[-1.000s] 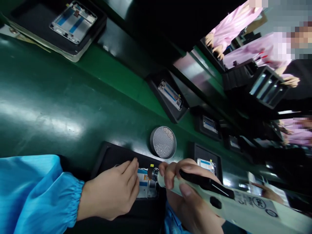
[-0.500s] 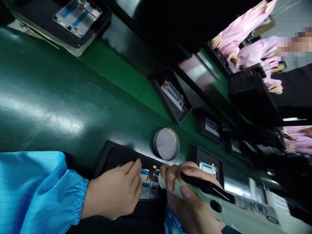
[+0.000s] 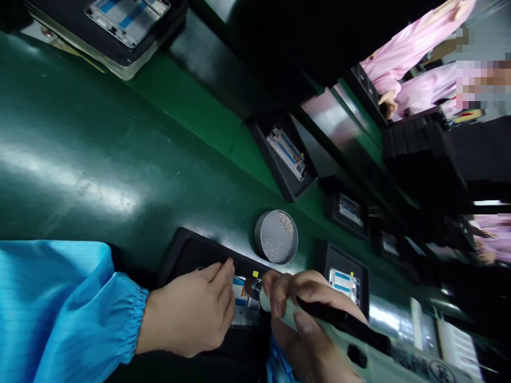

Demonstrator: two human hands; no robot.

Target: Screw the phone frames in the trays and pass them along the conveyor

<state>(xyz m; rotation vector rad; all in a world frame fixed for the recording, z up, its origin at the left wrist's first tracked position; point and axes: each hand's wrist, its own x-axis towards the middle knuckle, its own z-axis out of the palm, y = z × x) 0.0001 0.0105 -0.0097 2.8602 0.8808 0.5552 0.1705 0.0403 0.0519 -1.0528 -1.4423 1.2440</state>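
In the head view, my right hand (image 3: 307, 303) is wrapped round a pale green electric screwdriver (image 3: 371, 356) with a black lever. The screwdriver's tip end points down at a silver phone frame (image 3: 243, 314) with blue strips and a yellow tab, lying in a black tray (image 3: 187, 244). My left hand (image 3: 195, 308), in a blue sleeve, lies over the left part of the phone frame with its fingers together and bent in, holding it. The hand hides much of the frame, and its thumb is out of sight. The bit's contact point is hidden.
A round grey dish (image 3: 276, 237) of tiny screws stands just beyond the tray. Further black trays with phone frames stand to the right (image 3: 331, 250) and along the back (image 3: 263, 138). Another phone frame (image 3: 128, 21) sits top left. People in pink work across the line.
Both hands and the screwdriver keep nearly the same place over the phone frame. The whole view has shifted slightly, with the scene's far left part moving up.
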